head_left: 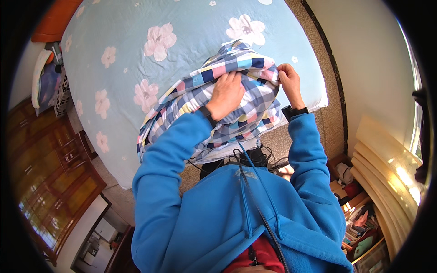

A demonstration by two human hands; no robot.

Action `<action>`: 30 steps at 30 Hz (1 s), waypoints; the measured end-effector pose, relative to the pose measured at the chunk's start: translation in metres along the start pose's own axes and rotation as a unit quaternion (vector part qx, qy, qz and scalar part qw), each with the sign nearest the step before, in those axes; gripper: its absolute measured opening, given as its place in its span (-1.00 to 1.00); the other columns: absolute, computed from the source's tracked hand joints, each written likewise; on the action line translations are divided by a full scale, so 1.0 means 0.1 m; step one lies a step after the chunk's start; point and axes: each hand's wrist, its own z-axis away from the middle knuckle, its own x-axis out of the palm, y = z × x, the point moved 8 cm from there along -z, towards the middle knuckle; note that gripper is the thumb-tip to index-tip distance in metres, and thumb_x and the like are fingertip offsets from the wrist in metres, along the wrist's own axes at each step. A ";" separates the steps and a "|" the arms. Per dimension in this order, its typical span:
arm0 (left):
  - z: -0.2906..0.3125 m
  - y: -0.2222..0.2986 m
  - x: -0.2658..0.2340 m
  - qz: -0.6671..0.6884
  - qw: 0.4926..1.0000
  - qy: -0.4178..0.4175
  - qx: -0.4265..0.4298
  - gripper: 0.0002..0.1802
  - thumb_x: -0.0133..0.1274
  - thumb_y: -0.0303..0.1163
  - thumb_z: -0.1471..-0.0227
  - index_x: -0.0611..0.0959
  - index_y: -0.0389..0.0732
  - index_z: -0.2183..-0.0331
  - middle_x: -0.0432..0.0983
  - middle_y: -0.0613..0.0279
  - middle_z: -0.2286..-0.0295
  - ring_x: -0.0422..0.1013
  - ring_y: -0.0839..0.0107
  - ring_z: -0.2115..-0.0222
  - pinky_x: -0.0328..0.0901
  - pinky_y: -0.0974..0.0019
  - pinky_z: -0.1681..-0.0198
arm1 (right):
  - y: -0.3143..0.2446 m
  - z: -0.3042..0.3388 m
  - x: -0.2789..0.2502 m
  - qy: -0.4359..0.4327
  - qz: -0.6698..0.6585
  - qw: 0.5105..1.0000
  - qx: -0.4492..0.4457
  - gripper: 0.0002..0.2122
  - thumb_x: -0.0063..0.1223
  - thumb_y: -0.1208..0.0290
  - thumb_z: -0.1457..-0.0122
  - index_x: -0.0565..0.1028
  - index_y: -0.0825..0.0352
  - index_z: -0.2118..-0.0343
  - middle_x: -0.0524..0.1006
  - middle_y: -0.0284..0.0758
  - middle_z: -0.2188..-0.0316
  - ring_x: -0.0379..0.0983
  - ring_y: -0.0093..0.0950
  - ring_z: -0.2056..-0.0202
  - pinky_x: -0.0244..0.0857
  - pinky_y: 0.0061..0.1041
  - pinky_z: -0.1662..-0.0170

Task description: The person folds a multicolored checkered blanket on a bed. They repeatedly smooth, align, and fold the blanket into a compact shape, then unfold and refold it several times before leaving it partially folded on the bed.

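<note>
A checked bedding cloth [191, 109] in blue, white, pink and yellow lies bunched and folded near the front edge of the bed, partly hanging over it. My left hand [226, 94] rests on top of the cloth, its fingertips tucked into a long fold and gripping it. At the cloth's right end, my right hand [290, 84] pinches the edge between thumb and fingers. Under the cloth spreads a light blue bedsheet [191, 50] with white and pink flowers. What lies inside the folds is hidden.
Dark cables [268, 157] hang between my body and the bed. A wooden cabinet [50, 168] stands at the left. To the right are a wall [364, 68], a curtain [382, 168] and a shelf of books and odds and ends [359, 227]. Speckled floor [334, 123] borders the bed.
</note>
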 end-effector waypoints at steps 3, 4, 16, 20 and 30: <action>-0.21 -0.01 0.22 -0.075 0.986 0.148 -0.003 -0.55 0.02 -0.23 -0.03 0.48 -0.35 0.11 0.46 -0.20 0.20 0.35 -0.10 0.10 0.23 0.05 -0.02 | 0.04 -0.03 -0.03 -0.089 -0.125 0.984 0.092 -0.75 -0.06 0.41 -0.23 0.45 0.34 0.06 0.47 -0.39 0.43 0.35 -0.67 0.55 0.31 -0.64 0.41; -0.28 -0.05 0.30 -0.086 0.987 0.131 -0.023 -0.53 0.02 -0.18 -0.04 0.48 -0.36 0.11 0.46 -0.23 0.20 0.35 -0.12 0.09 0.23 0.01 -0.03 | 0.01 -0.06 -0.03 -0.104 -0.124 0.982 0.099 -0.72 -0.06 0.39 -0.24 0.44 0.34 0.02 0.47 -0.39 0.42 0.35 -0.67 0.55 0.30 -0.65 0.41; -0.29 -0.56 0.37 0.052 0.976 0.082 -0.193 -0.63 0.15 -0.13 0.02 0.64 -0.27 0.32 0.58 -0.04 0.45 0.49 -0.05 0.35 0.36 0.07 0.24 | -0.08 -0.49 0.22 -0.279 0.062 0.952 0.110 -0.70 0.02 0.26 -0.18 0.58 0.42 0.20 0.50 -0.37 0.57 0.37 -0.59 0.56 0.26 -0.57 0.50; -0.24 -0.28 0.38 0.021 0.998 0.025 -0.062 -0.25 0.20 0.06 0.14 0.50 -0.29 0.03 0.44 -0.13 0.10 0.38 -0.06 0.07 0.28 0.08 0.01 | 0.04 -0.75 0.44 -0.334 0.065 0.936 0.091 -0.68 0.05 0.23 -0.19 0.56 0.41 0.17 0.54 -0.36 0.43 0.39 -0.58 0.40 0.28 -0.56 0.34; -0.29 -0.22 0.49 -0.041 0.991 0.069 -0.108 -0.26 0.24 -0.05 0.11 0.43 -0.27 -0.03 0.38 -0.12 0.06 0.31 -0.08 0.04 0.20 0.04 -0.05 | 0.18 -1.24 1.04 -0.426 0.056 0.900 0.068 -0.27 0.14 -0.08 -0.11 0.28 0.42 -0.17 0.42 -0.13 -0.02 0.36 -0.30 -0.05 0.23 -0.41 -0.10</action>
